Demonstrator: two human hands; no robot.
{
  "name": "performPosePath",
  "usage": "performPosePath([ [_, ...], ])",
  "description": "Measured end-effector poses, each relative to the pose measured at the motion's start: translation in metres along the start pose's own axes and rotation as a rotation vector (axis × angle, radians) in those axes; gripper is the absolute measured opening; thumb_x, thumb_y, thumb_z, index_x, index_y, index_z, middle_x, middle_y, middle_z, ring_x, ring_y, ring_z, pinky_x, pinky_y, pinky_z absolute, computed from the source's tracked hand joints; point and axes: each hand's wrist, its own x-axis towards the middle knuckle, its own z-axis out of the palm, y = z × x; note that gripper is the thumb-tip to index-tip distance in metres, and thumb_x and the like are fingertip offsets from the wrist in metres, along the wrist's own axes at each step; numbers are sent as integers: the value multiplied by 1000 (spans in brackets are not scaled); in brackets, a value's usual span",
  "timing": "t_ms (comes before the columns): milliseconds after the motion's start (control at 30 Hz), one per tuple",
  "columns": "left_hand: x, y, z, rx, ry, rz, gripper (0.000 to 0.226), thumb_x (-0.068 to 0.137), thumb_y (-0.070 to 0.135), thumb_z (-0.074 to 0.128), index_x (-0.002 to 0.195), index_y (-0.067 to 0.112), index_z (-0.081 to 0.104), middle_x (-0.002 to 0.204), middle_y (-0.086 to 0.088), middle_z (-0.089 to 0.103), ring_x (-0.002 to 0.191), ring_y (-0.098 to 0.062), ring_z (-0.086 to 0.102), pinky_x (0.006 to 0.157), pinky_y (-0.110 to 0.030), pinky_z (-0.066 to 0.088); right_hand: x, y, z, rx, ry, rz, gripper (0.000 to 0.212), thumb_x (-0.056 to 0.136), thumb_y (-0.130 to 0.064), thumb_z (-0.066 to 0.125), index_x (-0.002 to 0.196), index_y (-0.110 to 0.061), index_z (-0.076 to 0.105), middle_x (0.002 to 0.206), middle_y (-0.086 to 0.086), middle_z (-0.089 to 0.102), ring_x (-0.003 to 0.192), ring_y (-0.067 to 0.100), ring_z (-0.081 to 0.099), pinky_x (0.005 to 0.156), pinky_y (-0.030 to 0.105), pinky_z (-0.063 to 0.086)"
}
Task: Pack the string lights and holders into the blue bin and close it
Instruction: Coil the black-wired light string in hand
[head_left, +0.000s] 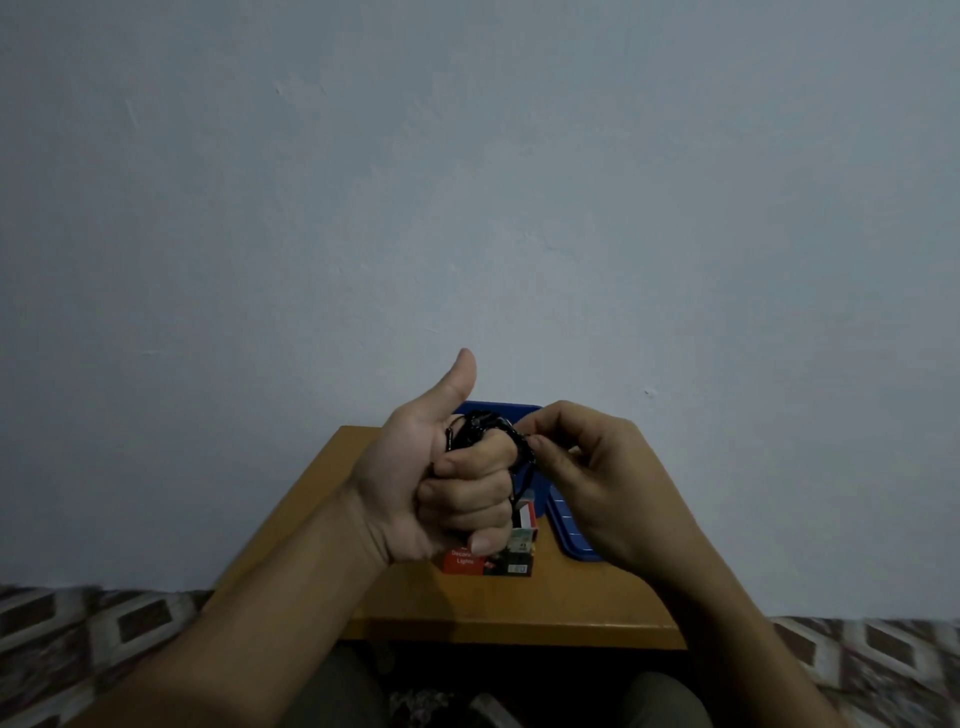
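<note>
Counted: 2 hands, left hand and right hand. 1 string-light bundle, black. 1 red lights box. 1 blue bin. 1 blue lid. 1 wooden table.

The wall is a flat, pale grey-blue with a few faint lighter scuffs. The table is a warm orange-brown, plain, with a darker shaded front edge. The string lights are a black cord, glossy in places. The blue bin is a deep, saturated blue, and the lid matches it, crossed by thin paler lines in a grid. The box is red with white lettering on its front, black on the adjoining panel with a small pale label, and red and white bands higher up. The floor carries a repeating diamond pattern in brown and off-white. The trousers are a dull olive-grey.
</note>
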Motion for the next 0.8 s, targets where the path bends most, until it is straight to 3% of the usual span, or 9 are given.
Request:
performPosePath([
  [67, 0, 1, -1, -1, 3, 12, 74, 93, 76, 21, 50, 17, 33, 38, 0, 27, 35, -15, 25, 54, -30, 43, -1, -2, 3, -41, -13, -14, 16, 100, -19, 55, 99, -24, 70, 89, -12, 70, 86, 7, 65, 73, 24, 53],
  [167, 0, 1, -2, 13, 16, 17, 74, 93, 76, 22, 49, 17, 33, 38, 0, 27, 35, -15, 24, 54, -31, 43, -2, -2, 6, -37, -11, -31, 18, 99, -14, 56, 99, -23, 73, 90, -8, 72, 85, 9, 66, 74, 33, 57],
  [433, 0, 1, -1, 64, 98, 25, 75, 94, 75, 25, 47, 18, 33, 38, 0, 24, 34, -14, 22, 53, -30, 43, -5, -6, -3, 294, -192, 120, 29, 100, -3, 50, 105, -16, 75, 95, 8, 75, 94, 31, 70, 90, 53, 56],
  [567, -1, -1, -3, 75, 132, 2, 77, 92, 76, 28, 45, 17, 42, 36, 1, 26, 32, -13, 22, 49, -28, 43, -6, -6, -8, 427, -300, 156, 27, 92, -16, 52, 107, -7, 72, 102, 24, 69, 101, 43, 64, 96, 58, 50],
  [633, -1, -2, -4, 82, 147, -1, 76, 92, 75, 30, 44, 17, 45, 34, 3, 33, 30, -12, 26, 48, -27, 44, -6, -4, -7, 445, -300, 159, 27, 100, -22, 53, 104, -2, 71, 100, 28, 67, 99, 47, 62, 94, 62, 49],
  [800, 1, -3, -4, 58, 145, -5, 78, 93, 74, 30, 44, 15, 46, 34, 2, 38, 29, -10, 36, 48, -27, 47, -5, 0, 1, 484, -267, 152, 27, 104, -18, 49, 116, -9, 71, 104, 11, 75, 101, 30, 71, 96, 59, 53],
])
